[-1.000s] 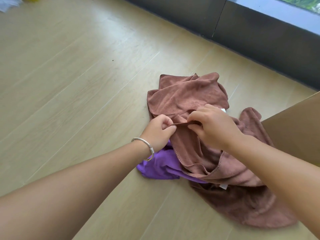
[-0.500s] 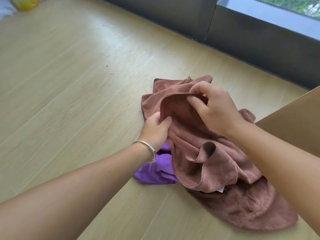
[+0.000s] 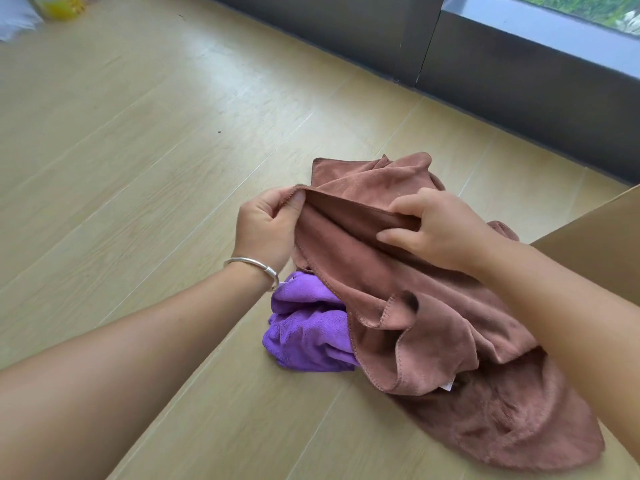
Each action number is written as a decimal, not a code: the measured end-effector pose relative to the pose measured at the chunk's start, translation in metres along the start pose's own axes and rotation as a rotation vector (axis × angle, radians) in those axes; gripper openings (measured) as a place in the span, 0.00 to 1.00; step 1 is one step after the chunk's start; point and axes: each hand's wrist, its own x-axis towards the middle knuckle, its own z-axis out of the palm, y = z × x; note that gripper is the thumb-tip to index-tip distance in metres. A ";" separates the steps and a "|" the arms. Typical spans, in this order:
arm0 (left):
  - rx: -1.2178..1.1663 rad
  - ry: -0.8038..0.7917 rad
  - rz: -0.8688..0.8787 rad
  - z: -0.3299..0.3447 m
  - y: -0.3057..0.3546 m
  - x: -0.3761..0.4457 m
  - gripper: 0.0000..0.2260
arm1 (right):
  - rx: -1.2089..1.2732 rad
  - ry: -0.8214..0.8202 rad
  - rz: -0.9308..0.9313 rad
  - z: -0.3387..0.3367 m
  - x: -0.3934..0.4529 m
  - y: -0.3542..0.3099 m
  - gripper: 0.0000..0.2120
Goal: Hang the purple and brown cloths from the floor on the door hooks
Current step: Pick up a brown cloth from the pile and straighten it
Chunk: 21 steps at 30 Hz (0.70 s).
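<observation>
Now my left hand (image 3: 265, 230) pinches a corner of the brown cloth (image 3: 433, 306) between thumb and fingers, while my right hand (image 3: 436, 233) grips the same top hem further along, so the edge stretches between them. Most of that cloth lies crumpled on the wooden floor (image 3: 138, 150), draped partly over the purple cloth (image 3: 304, 327), which lies bunched just beside my left wrist.

Bare floor (image 3: 138, 168) left of cloths; cardboard panel (image 3: 588, 244) close on right
</observation>
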 end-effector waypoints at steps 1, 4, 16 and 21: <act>0.017 0.047 -0.009 -0.008 -0.004 0.005 0.06 | -0.015 -0.006 0.012 -0.003 0.000 0.004 0.08; 0.053 0.178 -0.061 -0.038 -0.017 0.018 0.07 | -0.022 0.015 0.049 -0.010 -0.001 0.013 0.07; 0.194 0.485 -0.074 -0.096 -0.033 0.028 0.07 | -0.017 0.180 0.080 -0.009 -0.003 0.010 0.04; 0.294 0.422 -0.065 -0.108 -0.025 0.021 0.05 | 0.001 0.242 0.002 -0.005 0.005 0.000 0.04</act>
